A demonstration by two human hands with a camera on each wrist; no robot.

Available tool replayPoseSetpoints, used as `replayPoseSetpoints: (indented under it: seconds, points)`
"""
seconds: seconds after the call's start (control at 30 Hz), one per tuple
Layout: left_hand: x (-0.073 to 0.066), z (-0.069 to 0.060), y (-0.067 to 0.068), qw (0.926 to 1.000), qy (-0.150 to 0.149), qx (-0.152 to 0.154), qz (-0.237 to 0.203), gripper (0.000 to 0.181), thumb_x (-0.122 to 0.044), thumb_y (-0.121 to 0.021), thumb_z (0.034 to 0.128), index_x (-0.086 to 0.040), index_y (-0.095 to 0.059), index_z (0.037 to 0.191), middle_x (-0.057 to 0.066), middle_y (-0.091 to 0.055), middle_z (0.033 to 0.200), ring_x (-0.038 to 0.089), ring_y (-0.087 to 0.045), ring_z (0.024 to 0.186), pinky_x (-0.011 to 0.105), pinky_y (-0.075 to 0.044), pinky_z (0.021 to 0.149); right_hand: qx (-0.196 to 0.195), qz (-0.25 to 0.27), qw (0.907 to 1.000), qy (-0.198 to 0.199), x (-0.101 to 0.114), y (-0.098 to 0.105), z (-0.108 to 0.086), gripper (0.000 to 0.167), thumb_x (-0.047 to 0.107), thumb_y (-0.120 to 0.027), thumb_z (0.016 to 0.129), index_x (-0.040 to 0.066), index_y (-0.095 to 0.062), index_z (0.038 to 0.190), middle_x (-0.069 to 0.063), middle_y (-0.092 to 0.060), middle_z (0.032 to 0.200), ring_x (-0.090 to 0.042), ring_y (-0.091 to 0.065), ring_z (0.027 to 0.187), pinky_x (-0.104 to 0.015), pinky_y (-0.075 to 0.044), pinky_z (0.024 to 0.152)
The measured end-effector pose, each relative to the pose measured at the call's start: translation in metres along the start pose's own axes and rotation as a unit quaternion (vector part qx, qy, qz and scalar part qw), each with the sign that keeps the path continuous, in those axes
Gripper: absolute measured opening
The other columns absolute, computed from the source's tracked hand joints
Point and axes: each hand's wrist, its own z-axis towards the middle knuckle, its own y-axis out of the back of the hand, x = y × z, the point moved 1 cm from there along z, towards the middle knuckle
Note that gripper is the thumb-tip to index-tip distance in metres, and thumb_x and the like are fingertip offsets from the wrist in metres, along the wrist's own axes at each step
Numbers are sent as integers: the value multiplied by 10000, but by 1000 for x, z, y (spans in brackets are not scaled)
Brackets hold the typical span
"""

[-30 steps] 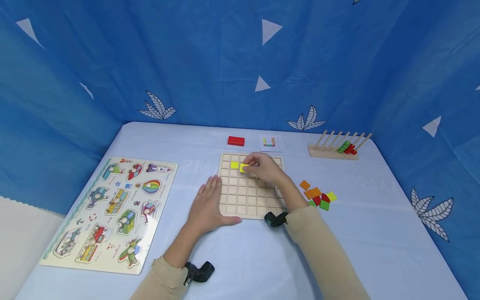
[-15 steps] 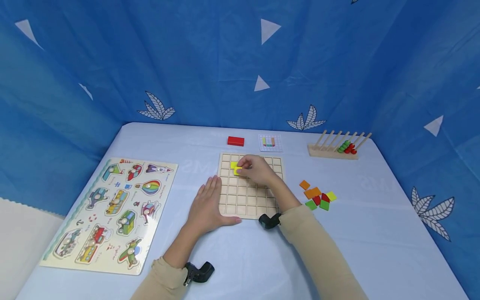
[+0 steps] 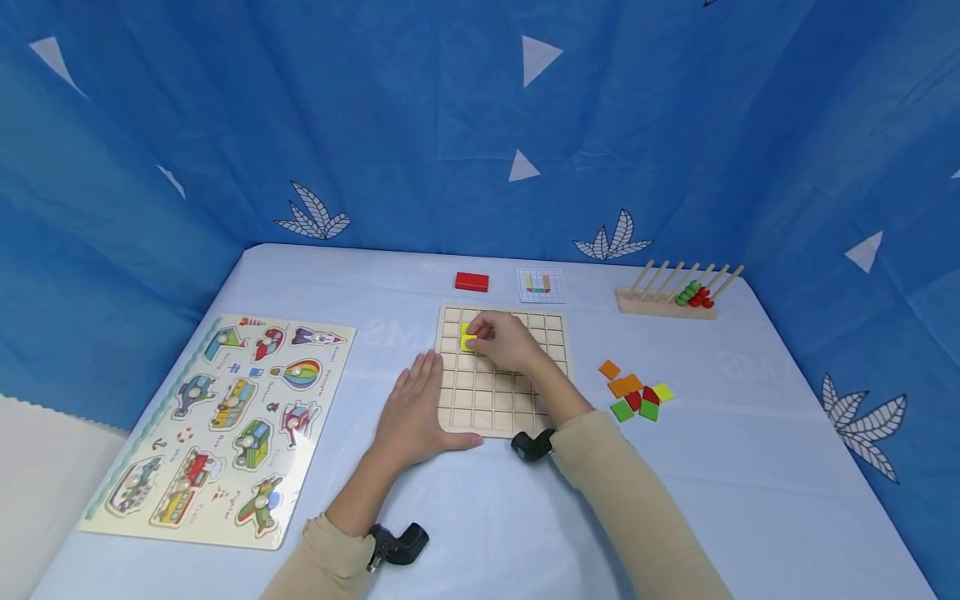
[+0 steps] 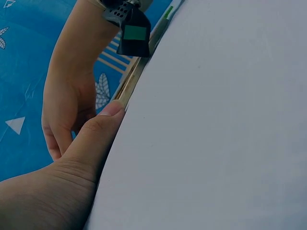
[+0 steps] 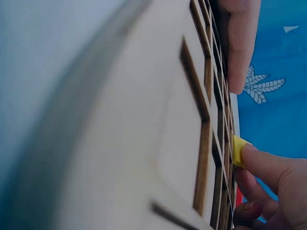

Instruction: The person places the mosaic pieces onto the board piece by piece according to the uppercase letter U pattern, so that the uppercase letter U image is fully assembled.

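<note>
A wooden grid board with square recesses lies mid-table. My right hand is over its upper left part, pinching a yellow square tile between thumb and fingers. In the right wrist view that yellow tile stands slightly tilted at the grid, under the thumb. Another yellow tile lies just behind it, partly covered by the fingers. My left hand rests flat along the board's left edge, fingers straight and thumb stretched along the front edge. In the left wrist view the thumb touches the board's side.
Right of the board lies a loose pile of orange, red, green and yellow tiles. Behind it stand a red block, a pattern card and a peg rack with beads. A vehicle puzzle board lies left.
My right hand has moved left with the yellow tile, bringing it just in front of the other yellow tile. The left hand has stayed still at the board's edge.
</note>
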Motion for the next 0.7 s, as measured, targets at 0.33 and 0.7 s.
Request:
replayPoseSetpoints:
  seconds: [0.33, 0.7]
  points:
    - [1, 0, -1, 10000, 10, 35, 24, 1414, -866, -664, 618, -9, -80, 1579, 118, -65, 1673, 252, -40, 1566, 452, -89, 1271, -91, -225, 9997, 60, -1, -3, 0, 82, 202, -756, 886, 181, -728, 961, 35, -660, 900, -152, -589, 853, -288, -504, 777]
    - [1, 0, 0, 10000, 4, 18, -1, 1415, -873, -657, 617, -16, -73, 1581, 117, -69, 1675, 250, -42, 1565, 453, -92, 1270, -49, -368, 9993, 55, 2, 1, -4, 109, 193, -767, 875, 164, -780, 979, 20, -680, 998, -150, -605, 927, -309, -531, 857]
